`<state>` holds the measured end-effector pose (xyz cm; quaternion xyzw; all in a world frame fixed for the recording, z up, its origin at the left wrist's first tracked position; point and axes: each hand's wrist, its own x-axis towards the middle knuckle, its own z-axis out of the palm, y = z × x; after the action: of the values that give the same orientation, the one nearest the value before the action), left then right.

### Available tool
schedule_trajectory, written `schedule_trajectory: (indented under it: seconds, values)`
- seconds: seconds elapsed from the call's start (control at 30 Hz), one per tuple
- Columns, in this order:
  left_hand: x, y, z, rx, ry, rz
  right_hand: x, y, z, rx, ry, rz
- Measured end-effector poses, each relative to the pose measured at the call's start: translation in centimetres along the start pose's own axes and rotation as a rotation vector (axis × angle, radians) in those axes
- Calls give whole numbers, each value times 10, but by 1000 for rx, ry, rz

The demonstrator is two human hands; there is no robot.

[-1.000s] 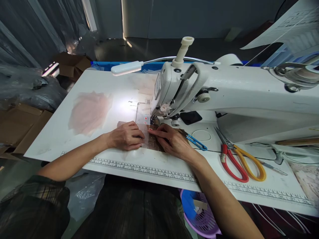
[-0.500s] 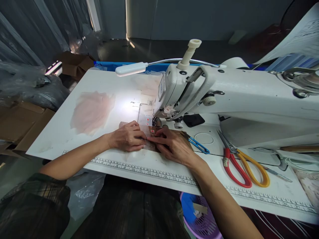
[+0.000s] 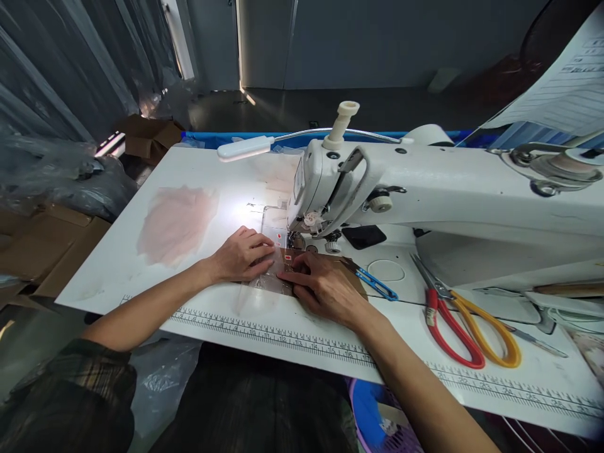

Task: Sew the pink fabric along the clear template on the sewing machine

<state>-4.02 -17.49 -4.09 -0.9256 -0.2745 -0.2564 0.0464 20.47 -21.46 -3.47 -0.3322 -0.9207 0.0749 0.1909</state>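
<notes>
A strip of sheer, pale fabric [image 3: 264, 283] lies at the front of the white sewing machine's [image 3: 325, 182] needle area. My left hand [image 3: 243, 255] rests on its left side, fingers spread and laid over it. From the right, my right hand [image 3: 325, 286] touches the fabric with a stretched index finger, the thumb apart from it and the other fingers bent. Between the hands, small red marks [image 3: 288, 257] show by the presser foot. A brown flat piece [image 3: 352, 277] lies partly under my right hand. Blue thread snips [image 3: 376, 283] sit just right of it.
Scissors with red and yellow handles [image 3: 455, 318] lie at the right. Pinkish sheer pieces [image 3: 177, 223] rest on the left of the white table [image 3: 108, 264]. A small lamp [image 3: 245, 148] lights the work. Cardboard boxes [image 3: 70, 248] stand left; a purple basket [image 3: 361, 434] is below.
My left hand has shifted slightly and its fingers lie flatter on the fabric. My right hand stays almost in place beside the needle area. The camera view has tilted slightly upward.
</notes>
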Motion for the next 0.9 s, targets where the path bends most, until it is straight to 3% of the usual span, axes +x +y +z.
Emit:
schedule_trajectory:
  seconds: [0.53,0.9]
  values:
    - [2,5,-1,248,-212,48,-1,1,3,27,35,-32]
    - [11,2,-4,275,-219,118,-1,2,3,-48,43,-35]
